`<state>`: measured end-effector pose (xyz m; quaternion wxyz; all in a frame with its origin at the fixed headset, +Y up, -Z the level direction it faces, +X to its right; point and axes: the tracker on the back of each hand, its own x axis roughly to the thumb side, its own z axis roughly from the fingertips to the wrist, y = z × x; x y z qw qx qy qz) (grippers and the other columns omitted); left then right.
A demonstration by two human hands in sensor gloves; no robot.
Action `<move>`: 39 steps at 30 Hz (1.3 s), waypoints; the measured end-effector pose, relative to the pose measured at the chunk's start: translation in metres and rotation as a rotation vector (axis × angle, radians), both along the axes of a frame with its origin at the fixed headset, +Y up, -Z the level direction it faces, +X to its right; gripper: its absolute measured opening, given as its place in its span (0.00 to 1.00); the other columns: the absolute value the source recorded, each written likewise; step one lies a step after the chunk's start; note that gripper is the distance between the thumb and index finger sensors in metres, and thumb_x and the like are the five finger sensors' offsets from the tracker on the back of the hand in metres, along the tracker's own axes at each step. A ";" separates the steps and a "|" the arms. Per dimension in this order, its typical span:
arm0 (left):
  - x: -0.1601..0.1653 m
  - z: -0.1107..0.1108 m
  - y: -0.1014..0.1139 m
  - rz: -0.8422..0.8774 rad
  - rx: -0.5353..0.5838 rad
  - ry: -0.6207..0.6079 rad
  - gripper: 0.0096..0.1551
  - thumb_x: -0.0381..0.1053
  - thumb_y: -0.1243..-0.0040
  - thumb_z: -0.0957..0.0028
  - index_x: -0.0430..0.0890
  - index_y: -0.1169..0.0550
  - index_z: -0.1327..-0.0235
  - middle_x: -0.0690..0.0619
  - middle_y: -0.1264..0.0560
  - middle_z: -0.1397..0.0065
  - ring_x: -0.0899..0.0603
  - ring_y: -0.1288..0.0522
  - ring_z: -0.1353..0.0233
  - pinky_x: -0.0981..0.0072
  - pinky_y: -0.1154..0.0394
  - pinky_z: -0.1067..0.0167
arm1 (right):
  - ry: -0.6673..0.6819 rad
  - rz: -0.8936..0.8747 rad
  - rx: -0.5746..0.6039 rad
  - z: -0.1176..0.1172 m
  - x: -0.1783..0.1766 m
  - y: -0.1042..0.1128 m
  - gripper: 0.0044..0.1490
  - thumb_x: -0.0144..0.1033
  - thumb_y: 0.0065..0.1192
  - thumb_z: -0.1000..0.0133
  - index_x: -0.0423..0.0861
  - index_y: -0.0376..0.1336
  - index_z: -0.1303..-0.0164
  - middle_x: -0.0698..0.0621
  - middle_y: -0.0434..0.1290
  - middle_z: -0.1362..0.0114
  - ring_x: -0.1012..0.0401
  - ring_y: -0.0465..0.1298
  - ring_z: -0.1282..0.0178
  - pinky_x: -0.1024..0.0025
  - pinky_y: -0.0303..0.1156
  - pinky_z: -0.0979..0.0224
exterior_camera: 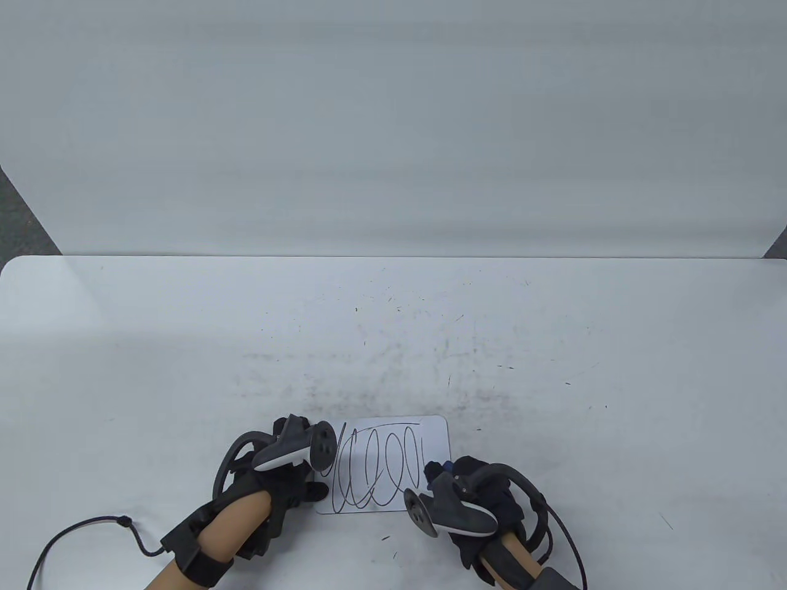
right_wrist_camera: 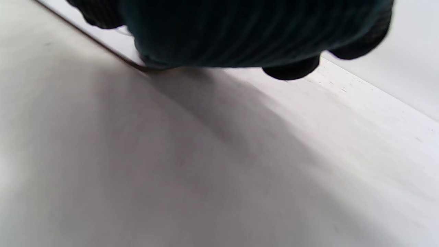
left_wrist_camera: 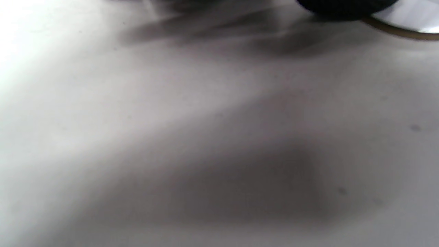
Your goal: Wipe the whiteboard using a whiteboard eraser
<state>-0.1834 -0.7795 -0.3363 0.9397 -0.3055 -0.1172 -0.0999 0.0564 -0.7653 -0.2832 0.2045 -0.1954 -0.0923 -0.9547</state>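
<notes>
A small white whiteboard covered in black loops lies flat near the table's front edge. My left hand rests at its left edge; the tracker hides most of the fingers. In the left wrist view one dark fingertip sits by the board's rim. My right hand is at the board's lower right corner and grips a dark blue-green whiteboard eraser. The eraser sits on the board's edge. Only a blue bit of the eraser shows in the table view.
The white table carries grey smudges and small dark specks beyond the board. A white backdrop stands behind the table's far edge. A black cable trails from my left wrist at the front left.
</notes>
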 end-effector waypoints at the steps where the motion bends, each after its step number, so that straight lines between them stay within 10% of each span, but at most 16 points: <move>1: 0.000 0.000 0.000 0.000 0.000 -0.002 0.59 0.65 0.54 0.63 0.47 0.64 0.26 0.39 0.66 0.18 0.27 0.62 0.17 0.29 0.50 0.23 | -0.013 0.003 0.003 -0.010 -0.002 0.000 0.42 0.52 0.53 0.54 0.55 0.49 0.28 0.31 0.65 0.31 0.43 0.74 0.44 0.49 0.72 0.47; 11: 0.003 0.000 0.000 -0.022 -0.001 0.009 0.59 0.65 0.54 0.63 0.47 0.65 0.26 0.39 0.66 0.18 0.27 0.62 0.16 0.30 0.50 0.23 | -0.123 0.011 0.055 -0.098 -0.030 -0.002 0.41 0.52 0.52 0.55 0.56 0.49 0.29 0.32 0.64 0.31 0.42 0.74 0.44 0.48 0.72 0.46; 19: 0.008 -0.002 0.001 -0.083 -0.017 0.016 0.59 0.65 0.55 0.64 0.47 0.65 0.27 0.39 0.66 0.18 0.27 0.61 0.16 0.30 0.49 0.23 | -0.064 0.043 0.063 -0.078 -0.025 -0.003 0.42 0.52 0.52 0.54 0.57 0.47 0.29 0.32 0.64 0.30 0.43 0.74 0.44 0.49 0.72 0.46; 30: 0.011 -0.003 0.002 -0.112 -0.018 0.017 0.59 0.65 0.54 0.64 0.46 0.65 0.27 0.38 0.65 0.18 0.27 0.59 0.16 0.31 0.48 0.23 | 0.097 0.057 0.031 0.019 -0.004 -0.008 0.43 0.53 0.53 0.55 0.56 0.48 0.29 0.32 0.65 0.31 0.44 0.76 0.43 0.49 0.75 0.45; 34: 0.006 -0.003 0.001 -0.070 -0.021 0.024 0.59 0.65 0.54 0.64 0.47 0.65 0.27 0.39 0.66 0.18 0.28 0.60 0.17 0.31 0.49 0.23 | 0.035 -0.012 0.004 0.017 0.004 -0.008 0.41 0.54 0.52 0.55 0.63 0.47 0.29 0.36 0.63 0.28 0.44 0.75 0.36 0.36 0.72 0.38; 39: 0.000 -0.002 -0.001 0.008 -0.021 0.013 0.59 0.65 0.54 0.62 0.48 0.65 0.26 0.39 0.67 0.19 0.27 0.63 0.18 0.30 0.51 0.23 | 0.024 -0.167 0.020 0.003 0.010 -0.005 0.39 0.56 0.56 0.57 0.64 0.54 0.33 0.36 0.67 0.31 0.47 0.79 0.45 0.53 0.80 0.53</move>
